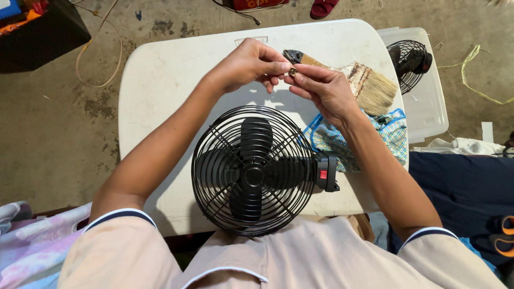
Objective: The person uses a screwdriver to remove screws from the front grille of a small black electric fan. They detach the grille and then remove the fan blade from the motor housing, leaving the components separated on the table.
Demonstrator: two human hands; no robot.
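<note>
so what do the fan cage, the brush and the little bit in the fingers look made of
Fan cage: thin wire, probably metal, glossy black coat. Brush: pale, frayed bristles, likely natural or synthetic; brown handle, wood by its look. Small piece pinched between both hands: brassy shine, probably metal, too small to be sure.

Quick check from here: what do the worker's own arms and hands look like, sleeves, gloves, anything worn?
Both hands, left hand and right hand, are bare: no gloves, and no rings or watch that I can see. Forearms are uncovered. Short beige sleeves end in a dark-and-white trimmed cuff.

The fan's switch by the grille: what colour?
Red, on the black fan; switch shows clearly in the head view.
</note>
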